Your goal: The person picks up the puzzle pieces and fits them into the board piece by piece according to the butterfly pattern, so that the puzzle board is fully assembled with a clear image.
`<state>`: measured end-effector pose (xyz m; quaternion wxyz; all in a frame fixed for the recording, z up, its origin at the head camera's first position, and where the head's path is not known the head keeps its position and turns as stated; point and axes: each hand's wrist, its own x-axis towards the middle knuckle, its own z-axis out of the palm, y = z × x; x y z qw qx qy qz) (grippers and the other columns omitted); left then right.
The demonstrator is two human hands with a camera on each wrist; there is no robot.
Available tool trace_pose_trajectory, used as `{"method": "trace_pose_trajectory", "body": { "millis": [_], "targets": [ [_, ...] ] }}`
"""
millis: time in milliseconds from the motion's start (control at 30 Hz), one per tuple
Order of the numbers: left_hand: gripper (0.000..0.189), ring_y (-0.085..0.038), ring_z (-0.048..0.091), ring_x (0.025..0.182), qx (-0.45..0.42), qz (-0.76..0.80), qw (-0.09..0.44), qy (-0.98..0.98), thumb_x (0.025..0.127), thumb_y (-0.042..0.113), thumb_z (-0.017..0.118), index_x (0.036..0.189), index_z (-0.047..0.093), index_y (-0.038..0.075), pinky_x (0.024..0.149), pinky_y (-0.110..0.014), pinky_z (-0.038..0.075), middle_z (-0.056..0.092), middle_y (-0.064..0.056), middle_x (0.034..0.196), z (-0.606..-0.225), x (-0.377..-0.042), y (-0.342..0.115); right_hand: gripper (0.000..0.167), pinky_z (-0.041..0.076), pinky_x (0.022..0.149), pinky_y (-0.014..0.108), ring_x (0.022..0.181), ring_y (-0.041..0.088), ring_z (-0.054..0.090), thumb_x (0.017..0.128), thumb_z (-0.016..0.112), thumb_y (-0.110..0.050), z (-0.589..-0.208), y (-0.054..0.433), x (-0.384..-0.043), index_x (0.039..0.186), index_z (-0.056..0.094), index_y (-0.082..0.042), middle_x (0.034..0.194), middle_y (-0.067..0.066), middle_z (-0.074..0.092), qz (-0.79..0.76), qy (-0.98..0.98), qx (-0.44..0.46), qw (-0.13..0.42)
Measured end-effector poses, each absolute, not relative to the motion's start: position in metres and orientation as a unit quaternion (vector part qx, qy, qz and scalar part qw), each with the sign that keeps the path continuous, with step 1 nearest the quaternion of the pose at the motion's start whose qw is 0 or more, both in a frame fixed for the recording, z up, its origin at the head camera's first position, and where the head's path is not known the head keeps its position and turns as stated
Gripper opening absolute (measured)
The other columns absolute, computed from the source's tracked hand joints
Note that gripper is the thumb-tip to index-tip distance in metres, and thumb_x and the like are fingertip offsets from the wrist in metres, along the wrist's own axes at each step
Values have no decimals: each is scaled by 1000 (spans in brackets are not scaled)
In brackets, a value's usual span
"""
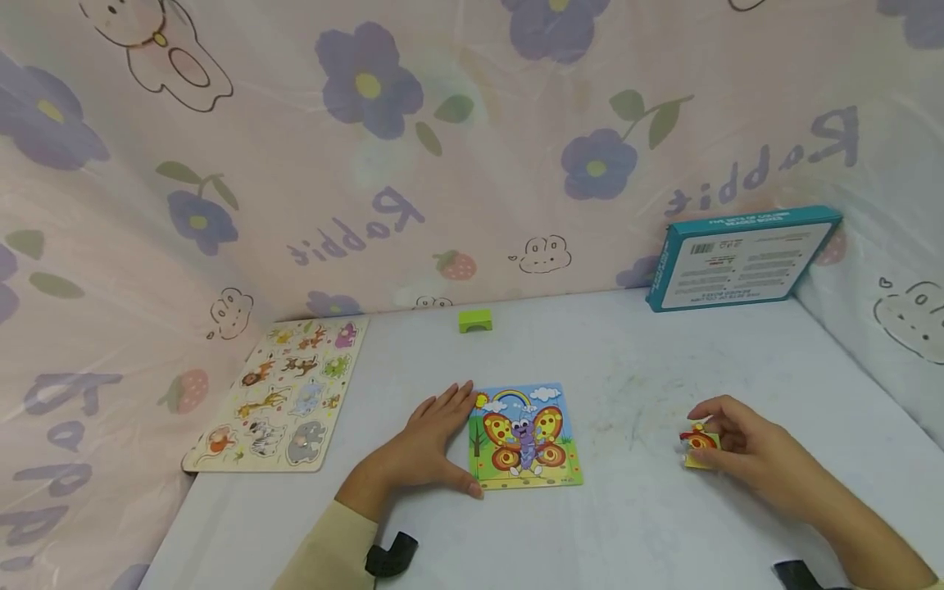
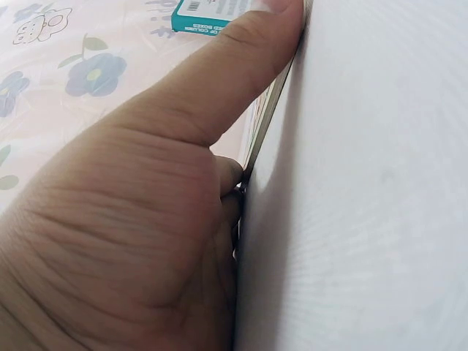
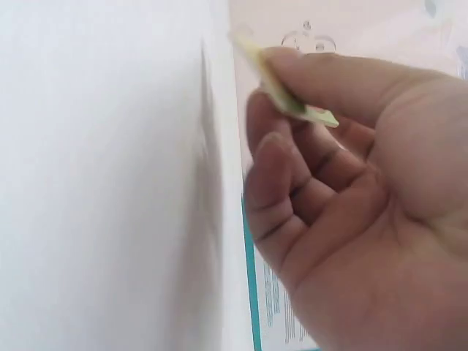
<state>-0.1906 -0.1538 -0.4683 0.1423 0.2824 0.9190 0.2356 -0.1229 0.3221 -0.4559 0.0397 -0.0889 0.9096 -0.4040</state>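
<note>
A square butterfly puzzle board [image 1: 527,438] lies flat on the table, its picture showing a butterfly, a rainbow and clouds. Along its left edge rests my left hand [image 1: 422,451], fingers extended toward the top corner and thumb at the bottom one. In the left wrist view the thumb [image 2: 241,62] lies along the thin board edge. Well to the right, my right hand [image 1: 760,459] pinches a small puzzle piece [image 1: 699,447] printed in yellow, red and orange. The right wrist view shows this thin piece [image 3: 274,84] edge-on between thumb and fingers, beside the table surface.
A wooden animal peg board [image 1: 335,442] lies at the left. Near the back wall sits a green notched block [image 1: 475,320]. A teal and white box [image 1: 741,258] leans against the back right. Patterned cloth [image 1: 472,164] hangs behind the white table [image 1: 619,533].
</note>
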Motion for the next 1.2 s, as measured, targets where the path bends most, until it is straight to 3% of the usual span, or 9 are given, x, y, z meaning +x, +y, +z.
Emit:
{"method": "trace_pose_trajectory", "body": {
  "millis": [167, 267, 400, 533, 800, 1033, 1200],
  "targets": [
    [142, -19, -3, 166, 282, 231, 141, 921, 68, 74, 94, 175, 23, 14, 130, -50, -1, 8, 3, 182, -470, -192, -154, 22, 55, 58, 28, 68, 19, 62, 101, 77, -4, -463, 300, -122, 121, 68, -4, 87, 4, 65, -480, 869, -113, 31],
    [142, -19, -3, 166, 282, 231, 140, 921, 68, 75, 93, 176, 23, 15, 130, -51, -1, 8, 3, 182, -471, -192, -154, 23, 59, 62, 29, 71, 20, 67, 106, 70, -3, -465, 290, -122, 129, 71, 0, 92, 3, 70, -507, 849, -136, 54],
    [142, -19, -3, 166, 282, 232, 140, 921, 68, 74, 93, 175, 23, 14, 130, -51, -1, 8, 3, 182, -471, -193, -154, 33, 65, 72, 34, 82, 24, 75, 109, 64, -1, -464, 273, -123, 141, 61, 7, 104, 13, 71, -559, 811, -133, 107],
    [142, -19, -3, 166, 282, 232, 139, 920, 68, 74, 93, 175, 23, 14, 130, -51, -1, 8, 3, 182, -470, -192, -154, 28, 66, 73, 38, 85, 30, 77, 107, 67, -1, -464, 253, -124, 134, 60, 6, 108, 19, 67, -596, 785, -113, 125],
    [141, -20, -2, 166, 284, 232, 140, 920, 68, 73, 94, 175, 23, 14, 130, -51, 0, 9, 2, 182, -469, -191, -154, 22, 56, 54, 31, 69, 25, 69, 103, 76, -9, -470, 213, -124, 123, 69, -1, 95, 11, 66, -582, 802, -97, 92],
    [141, -21, -1, 166, 283, 233, 144, 919, 68, 72, 95, 175, 23, 13, 130, -52, 1, 9, 1, 182, -468, -191, -153, 26, 65, 64, 37, 73, 29, 74, 104, 72, -4, -470, 188, -129, 127, 66, 6, 99, 16, 65, -637, 760, -80, 100],
    [141, -20, -2, 166, 282, 232, 142, 920, 68, 72, 95, 175, 24, 13, 130, -52, 0, 9, 1, 182, -468, -191, -154, 23, 61, 55, 36, 70, 29, 73, 105, 72, -7, -471, 176, -130, 125, 67, 3, 96, 14, 68, -625, 769, -75, 111]
  ]
}}
